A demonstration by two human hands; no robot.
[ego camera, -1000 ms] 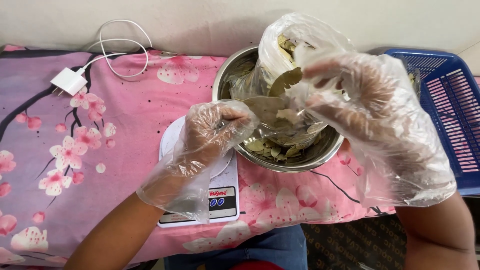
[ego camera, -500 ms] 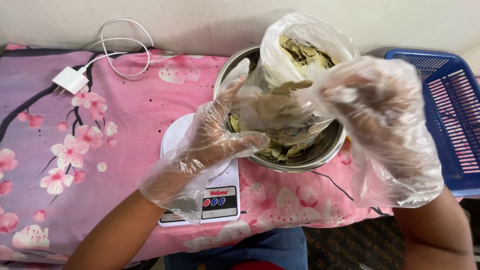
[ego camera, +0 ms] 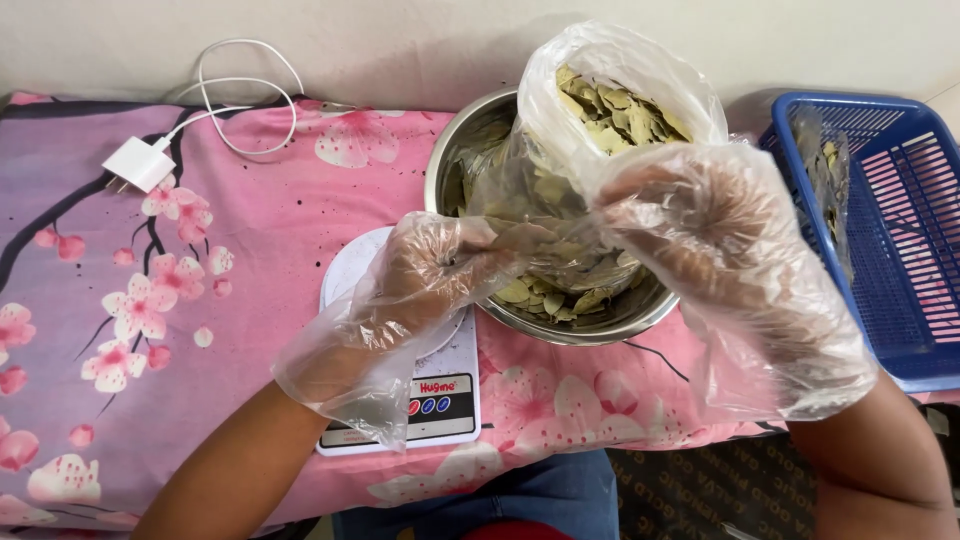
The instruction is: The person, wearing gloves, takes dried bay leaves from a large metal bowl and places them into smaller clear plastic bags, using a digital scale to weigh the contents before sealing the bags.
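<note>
Head view: left hand (ego camera: 425, 275) and right hand (ego camera: 700, 225), both gloved, pinching clear bag (ego camera: 600, 120) of dried leaves above steel bowl (ego camera: 450, 165). Risk: thin film slipping from either grip, scattering leaves beside bowl onto scale (ego camera: 440, 400)

— What lies at the far left of the table?
— A white charger (ego camera: 139, 163) on the pink blossom-print cloth (ego camera: 250, 250), its white cable (ego camera: 240, 100) looped toward the wall.
— And nearer the middle?
— A white kitchen scale (ego camera: 440, 395), part covered.
— On the right?
— A blue plastic basket (ego camera: 900, 230), holding a clear packet of leaves (ego camera: 825, 175)
</note>
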